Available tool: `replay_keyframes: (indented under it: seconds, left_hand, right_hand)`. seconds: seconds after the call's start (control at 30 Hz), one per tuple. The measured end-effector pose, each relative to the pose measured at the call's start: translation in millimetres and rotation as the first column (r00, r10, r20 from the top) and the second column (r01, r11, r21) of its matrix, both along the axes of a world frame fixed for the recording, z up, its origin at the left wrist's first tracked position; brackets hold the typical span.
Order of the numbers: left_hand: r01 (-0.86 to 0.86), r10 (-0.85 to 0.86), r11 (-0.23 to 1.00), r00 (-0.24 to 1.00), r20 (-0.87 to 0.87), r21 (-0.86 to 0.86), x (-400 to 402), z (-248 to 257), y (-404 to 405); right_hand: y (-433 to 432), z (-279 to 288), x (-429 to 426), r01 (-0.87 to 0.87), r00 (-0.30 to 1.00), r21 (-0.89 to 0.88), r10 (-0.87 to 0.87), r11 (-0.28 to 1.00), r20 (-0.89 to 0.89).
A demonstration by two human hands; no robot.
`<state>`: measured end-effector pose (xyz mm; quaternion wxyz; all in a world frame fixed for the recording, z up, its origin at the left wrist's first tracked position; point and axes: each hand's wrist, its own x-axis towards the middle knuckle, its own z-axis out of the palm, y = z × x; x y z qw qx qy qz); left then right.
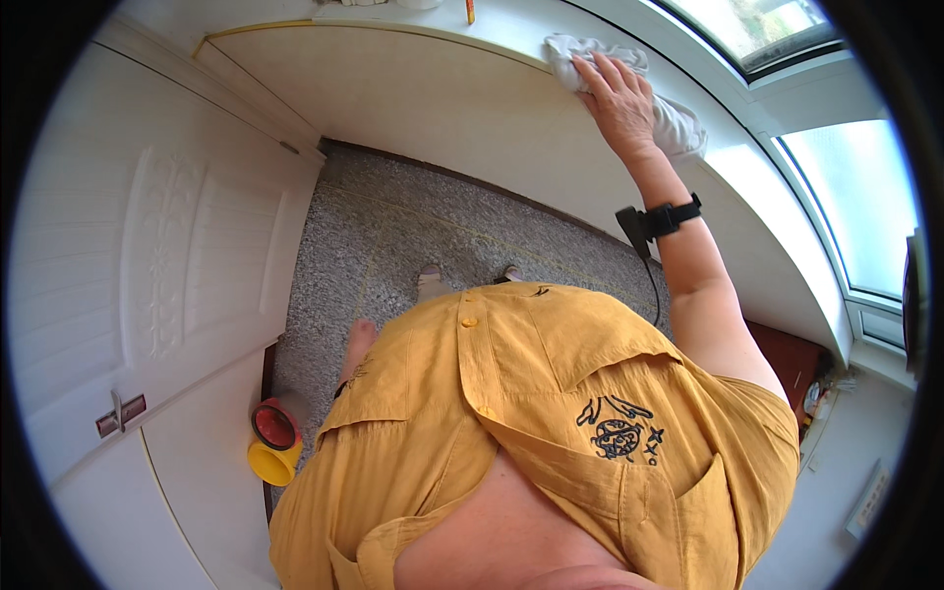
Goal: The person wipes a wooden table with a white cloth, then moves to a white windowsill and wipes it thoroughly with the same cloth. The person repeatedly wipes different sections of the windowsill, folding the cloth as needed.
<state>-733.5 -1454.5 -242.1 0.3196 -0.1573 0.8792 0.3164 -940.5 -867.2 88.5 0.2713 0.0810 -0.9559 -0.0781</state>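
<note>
My right hand (619, 103) lies on a crumpled white cloth (680, 124), palm down, fingers stretched over its bunched end. The cloth rests on a white windowsill (509, 37), and its far part trails to the right beneath my wrist. A black strapped device (656, 223) with a cable sits around my right forearm. My left hand (361, 337) hangs low at my side, mostly covered by my yellow shirt (442, 383). Only a blurred part of that hand shows, so its fingers and anything in them are hidden.
Window frames (800, 81) border the sill on the right. A red and yellow pencil-like object (470, 11) is on the sill. At left stands a white door (162, 243) with a metal handle (120, 415). Red (276, 422) and yellow (273, 463) round containers are on the grey carpet (332, 243).
</note>
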Motion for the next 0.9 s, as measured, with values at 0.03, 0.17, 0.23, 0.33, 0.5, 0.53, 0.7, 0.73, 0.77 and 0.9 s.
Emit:
replay_keyframes:
  seconds: [0.03,0.17,0.23,0.33,0.5,0.53,0.7,0.73,0.77,0.9]
  left_hand:
    - [0.01,-0.001,0.995,0.996,-0.094,0.095,-3.3,9.0,-3.8]
    - [-0.181,0.199,0.946,0.979,-0.042,0.269,-11.5,17.5,-20.6]
    - [-0.115,0.105,0.987,0.99,0.092,0.109,-13.5,6.1,-37.5]
    - [0.044,-0.052,0.996,0.992,0.113,0.075,-13.2,-20.0,-65.0]
    - [0.06,-0.074,0.995,0.979,0.19,0.076,-18.0,-36.6,-104.0]
    - [0.056,-0.071,0.995,0.978,0.193,0.082,-25.5,-34.0,-108.0]
    - [-0.141,0.11,0.971,0.981,0.16,0.193,-91.9,-4.7,-109.6]
    - [-0.196,0.166,0.954,0.976,0.142,0.228,-109.0,2.0,-107.4]
    - [-0.213,0.189,0.944,0.975,0.117,0.253,-129.3,7.9,-103.2]
    - [-0.09,0.096,0.964,0.995,-0.011,0.251,-228.5,36.8,-56.3]
  right_hand:
    - [-4.3,-0.4,-3.2,0.017,1.0,0.014,-0.017,1.0,0.006]
    - [3.3,-1.4,1.2,-0.014,1.0,0.077,0.016,0.997,-0.026]
    - [19.2,-3.6,14.1,-0.018,0.999,0.09,0.021,0.996,-0.027]
    - [55.2,-6.5,45.7,0.048,0.998,0.084,-0.045,0.995,-0.038]
    - [111.8,-13.2,121.7,0.35,0.937,-0.012,-0.35,0.937,-0.008]
    - [115.2,-17.6,137.0,0.376,0.92,-0.15,-0.387,0.915,-0.055]
    - [59.6,-64.3,198.0,-0.418,0.717,-0.87,-0.683,-0.264,-0.137]
    - [41.2,-73.8,204.8,-0.535,0.699,-0.696,-0.714,-0.479,-0.046]
    - [22.3,-82.8,206.5,-0.627,0.698,-0.481,-0.716,-0.612,0.0]
    - [-4.7,-62.1,192.1,-0.674,0.712,-0.416,-0.686,-0.61,-0.148]
